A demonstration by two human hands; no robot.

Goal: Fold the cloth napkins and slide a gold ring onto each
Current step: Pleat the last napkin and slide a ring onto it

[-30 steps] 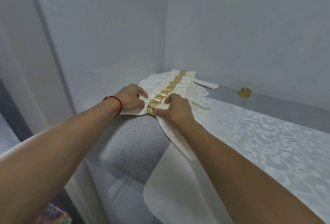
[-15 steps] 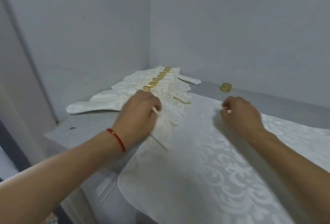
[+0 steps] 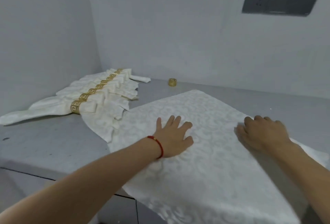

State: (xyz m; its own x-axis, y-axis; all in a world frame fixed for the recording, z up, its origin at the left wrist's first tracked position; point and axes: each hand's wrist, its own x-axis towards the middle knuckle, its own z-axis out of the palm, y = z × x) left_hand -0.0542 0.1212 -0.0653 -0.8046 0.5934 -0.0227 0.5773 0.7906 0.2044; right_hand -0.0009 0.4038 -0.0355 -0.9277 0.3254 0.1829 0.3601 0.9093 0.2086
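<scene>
Head view: left hand [image 3: 174, 135] flat, right hand [image 3: 262, 132] loosely curled, both pressing unfolded napkin [image 3: 205, 170], likely smoothing before folding; spare gold ring [image 3: 172, 82] waits.

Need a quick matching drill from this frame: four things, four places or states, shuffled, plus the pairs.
Things
1. loose gold ring
2. left hand
3. ringed napkins
4. wall socket panel

Places or states
A. in a row along the left wall
B. high on the back wall, dark
C. flat on the spread napkin, fingers straight
D. alone on the grey counter by the back wall

Pairs: 1-D, 2-C, 3-A, 4-B
</scene>
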